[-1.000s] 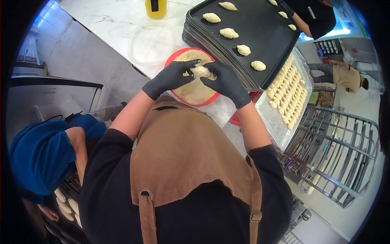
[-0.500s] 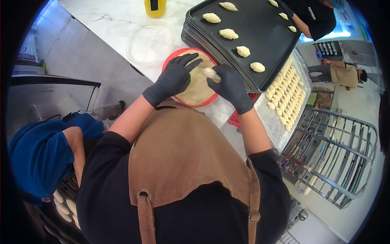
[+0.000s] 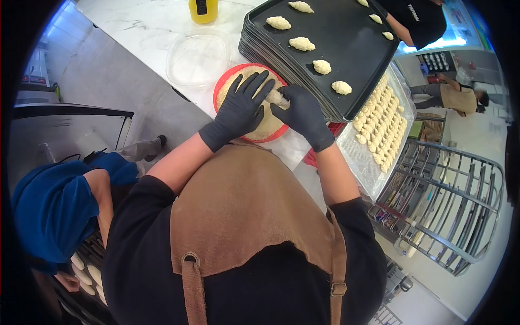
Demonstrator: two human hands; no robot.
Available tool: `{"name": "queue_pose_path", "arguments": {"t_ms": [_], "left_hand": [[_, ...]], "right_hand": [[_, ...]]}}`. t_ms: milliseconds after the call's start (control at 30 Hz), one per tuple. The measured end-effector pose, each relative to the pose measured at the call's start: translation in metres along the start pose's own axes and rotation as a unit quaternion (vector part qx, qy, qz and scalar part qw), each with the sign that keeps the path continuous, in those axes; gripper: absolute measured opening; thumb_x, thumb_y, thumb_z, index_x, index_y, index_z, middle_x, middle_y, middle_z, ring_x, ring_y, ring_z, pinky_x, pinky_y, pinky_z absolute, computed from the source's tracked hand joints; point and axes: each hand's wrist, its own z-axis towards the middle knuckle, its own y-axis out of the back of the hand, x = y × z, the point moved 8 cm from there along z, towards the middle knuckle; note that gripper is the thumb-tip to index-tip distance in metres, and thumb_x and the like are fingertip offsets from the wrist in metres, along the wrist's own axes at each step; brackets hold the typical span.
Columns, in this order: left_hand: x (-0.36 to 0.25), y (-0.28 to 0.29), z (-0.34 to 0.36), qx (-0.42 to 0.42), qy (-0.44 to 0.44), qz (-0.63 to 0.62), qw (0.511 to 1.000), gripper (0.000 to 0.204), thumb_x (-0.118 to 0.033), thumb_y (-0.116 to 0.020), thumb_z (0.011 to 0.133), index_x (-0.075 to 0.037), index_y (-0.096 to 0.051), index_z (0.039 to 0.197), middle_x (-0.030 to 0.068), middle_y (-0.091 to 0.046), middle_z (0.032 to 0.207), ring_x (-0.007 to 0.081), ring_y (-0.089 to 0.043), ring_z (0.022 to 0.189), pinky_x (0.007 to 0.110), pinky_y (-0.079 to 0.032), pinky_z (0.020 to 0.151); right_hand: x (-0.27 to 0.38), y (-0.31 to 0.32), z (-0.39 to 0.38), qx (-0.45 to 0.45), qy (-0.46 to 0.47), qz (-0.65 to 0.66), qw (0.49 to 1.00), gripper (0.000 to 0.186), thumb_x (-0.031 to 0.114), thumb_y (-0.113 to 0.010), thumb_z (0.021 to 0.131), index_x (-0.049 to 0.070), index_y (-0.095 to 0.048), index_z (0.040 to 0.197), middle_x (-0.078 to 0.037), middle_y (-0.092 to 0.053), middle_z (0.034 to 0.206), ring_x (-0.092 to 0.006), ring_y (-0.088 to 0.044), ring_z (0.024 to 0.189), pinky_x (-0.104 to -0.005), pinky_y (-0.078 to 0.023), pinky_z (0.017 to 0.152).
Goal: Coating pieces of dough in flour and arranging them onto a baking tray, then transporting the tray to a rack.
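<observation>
Both my hands wear black gloves and are over a round red container (image 3: pixel 219 89) filled with pale, fine crumbs (image 3: pixel 266 129). My right hand (image 3: pixel 304 116) pinches a small crumb-coated dough roll (image 3: pixel 277 98) between thumb and fingers above the container's right side. Fingers stretched out, my left hand (image 3: pixel 238 111) spreads over the crumbs, its fingertips close beside the roll. Whether they touch it I cannot tell. To the right, a black baking tray (image 3: pixel 346 49) tops a stack of trays and bears several coated rolls (image 3: pixel 301 44), set apart from one another.
A clear plastic lid (image 3: pixel 197 58) and a container of yellow liquid (image 3: pixel 204 11) lie beyond on the marble table (image 3: pixel 143 32). Right of the stack, a plastic-lined tray (image 3: pixel 362 168) holds rows of uncoated dough rolls (image 3: pixel 381 122). A metal rack (image 3: pixel 449 200) and other people (image 3: pixel 65 200) are nearby.
My left hand has shifted slightly right and its fingers have spread wider. The roll in my right hand has tilted and moved a little. A person's hand now shows at lower left.
</observation>
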Motion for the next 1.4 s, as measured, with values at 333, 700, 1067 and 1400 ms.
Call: {"name": "queue_pose_path", "arguments": {"t_ms": [333,700,1067,1400], "left_hand": [[0.007,-0.005,-0.006,0.006,0.023,0.028,0.999,0.073,-0.013,-0.068,0.082,-0.009,-0.047,0.152,0.0161,-0.043,0.159,0.0352,-0.041,0.145,0.057,-0.029,0.120],[0.058,-0.020,-0.024,0.014,0.098,0.018,0.995,0.018,-0.019,-0.069,0.092,-0.010,-0.076,0.107,0.0097,-0.065,0.138,0.0290,-0.055,0.132,0.055,-0.029,0.119],[0.044,-0.018,-0.021,-0.039,0.069,0.012,0.997,0.039,-0.025,-0.074,0.089,-0.010,-0.069,0.125,0.0144,-0.056,0.147,0.0346,-0.049,0.138,0.055,-0.031,0.119],[0.045,-0.020,-0.020,-0.022,0.085,0.016,0.996,0.042,-0.022,-0.076,0.087,-0.009,-0.067,0.126,0.0150,-0.055,0.148,0.0354,-0.049,0.137,0.054,-0.031,0.119]], "right_hand": [[-0.003,-0.002,0.000,0.018,-0.029,0.025,0.999,0.036,0.021,-0.082,0.077,0.002,-0.073,0.106,-0.017,-0.072,0.095,-0.0346,-0.071,0.087,-0.0412,-0.056,0.078],[-0.009,0.076,0.018,0.021,-0.054,0.153,0.987,0.042,0.016,-0.082,0.080,0.002,-0.072,0.118,-0.011,-0.074,0.100,-0.0180,-0.070,0.087,-0.0332,-0.055,0.080],[-0.169,0.115,0.156,-0.001,-0.031,-0.047,0.998,0.045,0.028,-0.075,0.089,0.003,-0.071,0.126,-0.014,-0.072,0.112,-0.0250,-0.067,0.100,-0.0355,-0.052,0.092],[-0.184,0.103,0.174,0.034,-0.010,-0.063,0.997,0.049,0.033,-0.075,0.090,0.003,-0.070,0.128,-0.017,-0.070,0.117,-0.0314,-0.065,0.112,-0.0400,-0.050,0.098]]}}
